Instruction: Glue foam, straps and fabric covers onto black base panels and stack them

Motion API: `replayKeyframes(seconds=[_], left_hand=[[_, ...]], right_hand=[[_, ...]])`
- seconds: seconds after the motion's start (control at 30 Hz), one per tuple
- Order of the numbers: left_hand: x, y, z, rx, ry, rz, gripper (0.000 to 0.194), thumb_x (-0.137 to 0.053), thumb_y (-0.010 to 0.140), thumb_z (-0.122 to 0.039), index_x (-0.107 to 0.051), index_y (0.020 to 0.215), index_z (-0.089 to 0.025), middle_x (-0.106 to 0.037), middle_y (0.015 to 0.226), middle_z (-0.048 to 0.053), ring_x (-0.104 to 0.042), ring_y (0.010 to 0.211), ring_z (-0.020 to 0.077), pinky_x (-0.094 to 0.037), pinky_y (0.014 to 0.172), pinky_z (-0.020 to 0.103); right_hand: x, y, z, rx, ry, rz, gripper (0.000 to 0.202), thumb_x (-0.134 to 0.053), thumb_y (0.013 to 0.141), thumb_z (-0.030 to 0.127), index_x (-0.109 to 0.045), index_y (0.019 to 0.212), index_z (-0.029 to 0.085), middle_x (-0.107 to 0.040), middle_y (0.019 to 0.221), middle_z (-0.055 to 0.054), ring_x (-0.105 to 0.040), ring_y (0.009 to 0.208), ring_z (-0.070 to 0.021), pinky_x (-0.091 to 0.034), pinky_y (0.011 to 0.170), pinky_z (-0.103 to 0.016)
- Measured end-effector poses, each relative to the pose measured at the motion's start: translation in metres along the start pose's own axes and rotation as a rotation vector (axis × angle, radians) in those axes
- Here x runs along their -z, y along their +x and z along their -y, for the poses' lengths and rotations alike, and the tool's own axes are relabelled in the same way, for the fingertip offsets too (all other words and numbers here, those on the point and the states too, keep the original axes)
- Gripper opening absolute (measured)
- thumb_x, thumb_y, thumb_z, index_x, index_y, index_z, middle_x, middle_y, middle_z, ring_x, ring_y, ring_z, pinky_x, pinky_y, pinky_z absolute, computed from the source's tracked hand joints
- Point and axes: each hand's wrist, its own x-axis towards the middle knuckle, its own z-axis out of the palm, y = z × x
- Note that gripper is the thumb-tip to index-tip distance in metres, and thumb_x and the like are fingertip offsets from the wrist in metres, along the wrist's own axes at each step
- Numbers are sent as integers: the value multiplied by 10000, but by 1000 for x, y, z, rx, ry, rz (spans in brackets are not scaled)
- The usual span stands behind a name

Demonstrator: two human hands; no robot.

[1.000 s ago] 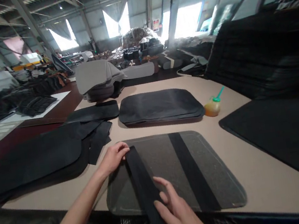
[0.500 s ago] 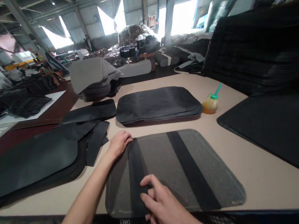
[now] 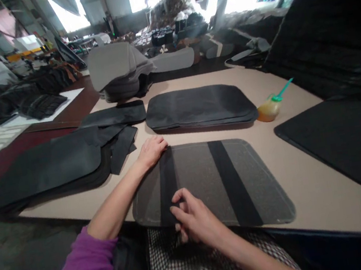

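Note:
A grey panel [image 3: 196, 173] with rounded corners lies flat at the table's front edge, crossed by two black strips. At the far end of the left black strip [image 3: 166, 178], my left hand [image 3: 152, 151] is closed, its fingertips pressed on the strip at the panel's far edge. My right hand [image 3: 195, 217] is curled at the near end of the same strip, thumb and forefinger bent close to its edge; the lower fingers reach past the panel's front edge. The grip of its fingertips is partly hidden. The right black strip [image 3: 234, 181] lies untouched by either hand.
A stack of black panels [image 3: 198, 107] lies beyond the grey panel, beside a squeeze bottle [image 3: 269, 109] of amber liquid with a green spout. Black sheets [image 3: 45, 168] and offcuts lie left, a large black panel [image 3: 346, 140] right, and grey pieces [image 3: 115, 72] are piled behind.
The view has tilted down and shifted, so the scene sits higher in the picture. My right thumb and forefinger have drawn closer together at the strip; my left hand keeps its place.

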Motion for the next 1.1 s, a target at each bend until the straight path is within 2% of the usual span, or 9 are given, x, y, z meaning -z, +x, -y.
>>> replayKeyframes(seconds=[0.13, 0.23, 0.3, 0.4, 0.5, 0.67, 0.9, 1.1], left_hand=[[2, -12, -6, 6, 10, 48, 298, -410, 1040, -239, -697, 1099, -183, -656, 1068, 116, -513, 1088, 257, -395, 907, 372], [8, -27, -9, 8, 16, 58, 356, -402, 1057, -367, -707, 1081, -185, -674, 1016, 116, -515, 1068, 266, -397, 898, 370], [11, -37, -12, 20, 32, 44, 398, -401, 1052, -447, -694, 1137, -190, -678, 1007, 119, -523, 1033, 267, -401, 872, 365], [13, -48, -16, 27, 50, 24, 414, -406, 1047, -478, -657, 1221, -199, -691, 1047, 115, -529, 1023, 262, -398, 839, 350], [11, -52, -18, 9, 41, 19, 399, -412, 1049, -472, -652, 1210, -198, -709, 1106, 103, -518, 1057, 261, -392, 851, 350], [8, -51, -18, 4, 33, 12, 411, -402, 1052, -476, -658, 1196, -189, -714, 1137, 100, -506, 1070, 268, -386, 869, 364], [11, -51, -20, 17, 25, 22, 431, -392, 1054, -479, -660, 1209, -179, -719, 1127, 103, -507, 1059, 270, -384, 861, 365], [15, -53, -24, 30, 22, 37, 420, -394, 1054, -472, -658, 1208, -184, -711, 1170, 107, -507, 1085, 267, -388, 879, 366]], right_hand=[[0, 0, -3, 9, -73, 32, 238, -519, 952, 429, -397, 1027, 239, -645, 620, 63, -590, 404, -121, -382, 382, -170], [-4, 1, -4, 11, -122, 46, 205, -511, 965, 411, -408, 999, 237, -655, 627, 58, -604, 414, -123, -388, 395, -173], [-8, 2, -3, 25, -161, 43, 183, -506, 972, 396, -419, 989, 236, -660, 628, 53, -611, 420, -128, -390, 397, -180], [-15, 2, -2, 73, -251, 21, 120, -491, 983, 343, -439, 984, 235, -660, 625, 48, -608, 418, -140, -398, 411, -203], [-18, 1, -1, 119, -442, -15, 31, -478, 990, 248, -467, 967, 231, -646, 616, 41, -583, 413, -138, -405, 468, -230], [-18, -1, 4, 131, -694, -67, 67, -488, 988, 163, -514, 958, 216, -655, 636, 8, -607, 498, -153, -395, 552, -256], [-12, -4, 7, 112, -547, -38, 62, -480, 987, 181, -495, 947, 227, -644, 598, 58, -567, 413, -117, -403, 538, -234], [-8, -4, 2, 104, -656, -54, 59, -520, 990, 175, -511, 960, 226, -627, 581, 67, -560, 418, -117, -389, 539, -229]])
